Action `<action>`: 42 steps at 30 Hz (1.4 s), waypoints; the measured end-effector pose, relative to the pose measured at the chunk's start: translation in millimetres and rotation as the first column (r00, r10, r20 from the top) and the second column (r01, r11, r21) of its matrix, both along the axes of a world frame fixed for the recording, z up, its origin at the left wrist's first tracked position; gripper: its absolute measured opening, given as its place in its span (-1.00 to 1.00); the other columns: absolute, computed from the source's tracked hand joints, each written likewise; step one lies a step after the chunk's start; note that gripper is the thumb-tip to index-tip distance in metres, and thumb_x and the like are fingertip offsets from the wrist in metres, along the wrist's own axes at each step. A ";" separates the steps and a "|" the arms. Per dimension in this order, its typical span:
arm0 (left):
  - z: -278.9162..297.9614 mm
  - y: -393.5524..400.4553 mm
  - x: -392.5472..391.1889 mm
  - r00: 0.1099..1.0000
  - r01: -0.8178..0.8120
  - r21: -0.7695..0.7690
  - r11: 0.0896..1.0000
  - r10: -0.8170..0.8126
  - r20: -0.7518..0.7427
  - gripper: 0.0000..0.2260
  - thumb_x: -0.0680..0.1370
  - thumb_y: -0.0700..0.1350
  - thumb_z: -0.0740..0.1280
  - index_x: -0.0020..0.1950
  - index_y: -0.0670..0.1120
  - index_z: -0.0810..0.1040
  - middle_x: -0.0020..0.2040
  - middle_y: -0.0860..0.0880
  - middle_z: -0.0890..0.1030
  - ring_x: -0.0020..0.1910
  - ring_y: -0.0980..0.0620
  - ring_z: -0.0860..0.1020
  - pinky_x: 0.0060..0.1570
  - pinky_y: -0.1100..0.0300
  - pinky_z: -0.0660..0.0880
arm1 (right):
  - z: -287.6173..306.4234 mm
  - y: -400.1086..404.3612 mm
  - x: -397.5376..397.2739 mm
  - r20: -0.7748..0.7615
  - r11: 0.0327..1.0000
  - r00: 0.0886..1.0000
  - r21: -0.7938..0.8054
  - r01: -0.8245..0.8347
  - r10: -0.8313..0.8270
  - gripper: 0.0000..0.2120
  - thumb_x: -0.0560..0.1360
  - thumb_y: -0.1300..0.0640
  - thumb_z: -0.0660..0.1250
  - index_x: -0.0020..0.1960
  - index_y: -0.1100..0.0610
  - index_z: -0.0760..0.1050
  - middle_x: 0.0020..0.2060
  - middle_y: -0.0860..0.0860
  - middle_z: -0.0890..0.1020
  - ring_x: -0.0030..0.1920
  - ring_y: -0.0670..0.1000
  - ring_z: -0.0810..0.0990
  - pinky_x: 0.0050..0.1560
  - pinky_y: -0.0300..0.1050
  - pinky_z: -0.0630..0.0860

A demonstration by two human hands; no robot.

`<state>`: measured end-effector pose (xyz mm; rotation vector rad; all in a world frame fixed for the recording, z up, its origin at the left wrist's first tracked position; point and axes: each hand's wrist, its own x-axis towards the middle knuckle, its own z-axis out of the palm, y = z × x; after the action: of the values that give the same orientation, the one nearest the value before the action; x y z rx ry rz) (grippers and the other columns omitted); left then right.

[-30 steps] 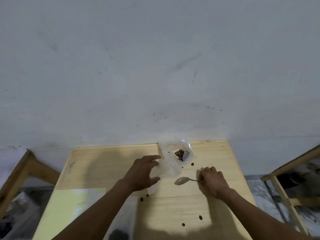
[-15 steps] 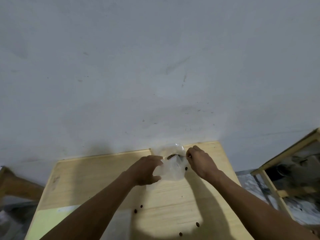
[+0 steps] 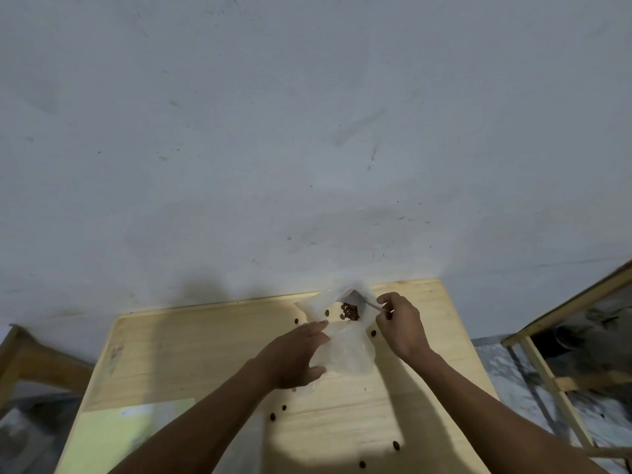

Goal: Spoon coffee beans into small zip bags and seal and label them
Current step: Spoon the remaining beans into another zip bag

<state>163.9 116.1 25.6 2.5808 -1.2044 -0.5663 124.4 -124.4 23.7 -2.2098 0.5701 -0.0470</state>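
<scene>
Both forearms reach in from the near edge of the wooden table (image 3: 191, 354) and meet close to its far edge, a little toward the far right corner. The left hand (image 3: 294, 354) lies palm-down with the fingers stretched forward and the thumb spread below, cupping the left side of a clear plastic bag (image 3: 345, 350); the fingertips touch the plastic at the bag's middle, so the hand is spread against it rather than closed. The bag's mouth gapes open toward the wall, and a small heap of coffee beans (image 3: 349, 311) sits inside near the opening.

The right hand (image 3: 402, 323) is raised at the bag's right edge, wrist bent, fingers curled in and pinched shut on the thin handle of a spoon (image 3: 374, 306) that slants into the bag's mouth; its bowl is hidden in the plastic.

Loose beans (image 3: 396, 445) dot the wood, some beside the bag and some toward the near edge. A pale yellow sheet (image 3: 113, 436) lies at the near left.
</scene>
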 end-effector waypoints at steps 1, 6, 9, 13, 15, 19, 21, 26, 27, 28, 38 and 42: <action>0.3 -1.4 -2.0 1.000 0.001 -0.001 1.000 -0.001 -0.004 -0.45 0.55 0.08 0.32 0.49 -0.04 0.30 0.59 -0.01 0.10 0.55 0.06 0.13 0.46 0.09 0.25 | 1.0 1.5 -3.0 0.031 0.984 0.994 0.144 0.102 -0.108 -0.79 0.52 0.31 0.24 0.12 0.16 0.51 -0.19 0.04 0.59 -0.29 -0.02 0.55 -0.33 -0.34 0.43; 2.3 -5.1 -9.4 1.000 0.015 0.006 1.000 -0.015 -0.011 -0.44 0.55 0.07 0.32 0.51 -0.02 0.26 0.61 0.03 -0.02 0.55 0.05 0.11 0.40 0.11 0.26 | -1.9 11.2 -8.4 -0.064 0.712 0.915 0.607 0.353 -0.399 -0.85 0.57 0.24 0.28 0.00 0.20 0.63 -0.21 0.06 0.64 -0.29 0.01 0.55 -0.25 -0.14 0.46; 3.5 -5.5 -11.7 0.999 0.039 0.009 0.999 -0.038 -0.025 -0.43 0.55 0.06 0.33 0.51 -0.02 0.25 0.61 0.02 -0.06 0.56 0.05 0.08 0.40 0.14 0.24 | -5.4 19.3 -10.2 -0.133 0.624 0.890 0.668 0.406 -0.437 -0.81 0.60 0.28 0.21 0.01 0.22 0.61 -0.26 0.11 0.60 -0.31 0.04 0.51 -0.27 -0.15 0.46; 4.5 -5.7 -14.6 0.996 0.072 0.034 0.997 -0.070 -0.057 -0.46 0.54 0.04 0.35 0.48 -0.06 0.31 0.61 0.00 -0.08 0.57 0.03 0.06 0.45 0.13 0.21 | -6.4 28.5 -7.7 -0.251 0.553 0.857 0.676 0.488 -0.450 -0.80 0.60 0.29 0.18 -0.04 0.18 0.58 -0.26 0.14 0.58 -0.35 0.04 0.51 -0.32 -0.16 0.47; 4.9 -5.8 -15.8 0.995 0.083 0.055 0.995 -0.079 -0.066 -0.47 0.54 0.03 0.35 0.47 -0.07 0.31 0.61 0.00 -0.09 0.56 0.03 0.08 0.43 0.12 0.22 | -8.0 31.2 -4.7 -0.294 0.557 0.843 0.646 0.522 -0.451 -0.82 0.58 0.29 0.21 -0.09 0.20 0.57 -0.28 0.15 0.58 -0.38 0.05 0.51 -0.36 -0.14 0.45; 5.8 -6.6 -18.6 0.992 0.096 0.080 0.992 -0.089 -0.088 -0.50 0.54 0.03 0.35 0.44 -0.07 0.35 0.61 0.02 -0.12 0.55 0.01 0.13 0.38 0.11 0.28 | -10.4 32.6 1.8 -0.387 0.490 0.788 0.627 0.606 -0.479 -0.83 0.53 0.29 0.26 -0.23 0.24 0.52 -0.39 0.17 0.56 -0.40 0.10 0.49 -0.34 -0.05 0.41; 6.4 -7.8 -19.2 0.991 0.100 0.089 0.991 -0.092 -0.093 -0.50 0.54 0.04 0.35 0.43 -0.07 0.35 0.61 0.03 -0.13 0.54 0.01 0.15 0.36 0.11 0.29 | -9.8 32.5 4.8 -0.411 0.460 0.764 0.622 0.634 -0.498 -0.83 0.53 0.31 0.24 -0.21 0.23 0.53 -0.38 0.17 0.57 -0.34 0.11 0.50 -0.27 -0.02 0.42; 9.3 -8.7 -15.9 0.992 0.074 0.088 0.993 -0.064 -0.107 -0.49 0.53 0.06 0.35 0.44 -0.03 0.34 0.61 0.06 -0.13 0.53 0.03 0.19 0.37 0.08 0.34 | -4.1 36.7 3.2 -0.422 0.299 0.701 0.689 0.660 -0.575 -0.84 0.57 0.26 0.21 -0.11 0.21 0.54 -0.33 0.17 0.58 -0.40 0.07 0.50 -0.33 -0.07 0.47; 10.3 -8.5 -15.2 0.992 0.067 0.086 0.994 -0.058 -0.108 -0.48 0.53 0.07 0.35 0.44 -0.02 0.34 0.61 0.06 -0.13 0.52 0.03 0.22 0.36 0.07 0.36 | -2.6 36.3 1.6 -0.416 0.276 0.687 0.698 0.661 -0.596 -0.84 0.58 0.24 0.20 -0.07 0.18 0.55 -0.30 0.18 0.59 -0.40 0.07 0.50 -0.33 -0.08 0.49; 11.5 -8.6 -14.8 0.992 0.062 0.086 0.994 -0.052 -0.111 -0.48 0.53 0.07 0.35 0.45 -0.01 0.33 0.61 0.07 -0.12 0.51 0.02 0.23 0.35 0.07 0.36 | -1.9 35.4 0.2 -0.407 0.266 0.682 0.706 0.657 -0.607 -0.84 0.59 0.25 0.19 -0.03 0.17 0.55 -0.27 0.19 0.59 -0.40 0.06 0.51 -0.32 -0.09 0.50; 20.6 -13.5 -10.6 0.992 0.061 0.115 0.992 -0.047 -0.121 -0.44 0.51 0.11 0.36 0.46 -0.03 0.33 0.61 0.04 -0.12 0.49 -0.02 0.26 0.34 0.04 0.37 | 0.2 23.1 -17.6 -0.446 0.206 0.682 0.730 0.652 -0.579 -0.80 0.57 0.33 0.10 -0.12 0.29 0.47 -0.34 0.17 0.49 -0.41 0.08 0.43 -0.38 -0.12 0.46; 24.2 -16.9 -10.4 0.990 0.054 0.108 0.993 -0.039 -0.132 -0.45 0.51 0.10 0.37 0.44 -0.04 0.34 0.61 0.04 -0.11 0.47 -0.02 0.29 0.33 0.07 0.36 | 0.3 22.9 -13.0 -0.477 0.150 0.626 0.709 0.689 -0.617 -0.79 0.58 0.34 0.10 -0.17 0.27 0.46 -0.32 0.18 0.50 -0.44 0.07 0.44 -0.51 -0.17 0.46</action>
<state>153.6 99.3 49.8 2.5655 -1.2250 -0.8206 111.4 -101.5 24.0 -0.8057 1.2683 -0.1113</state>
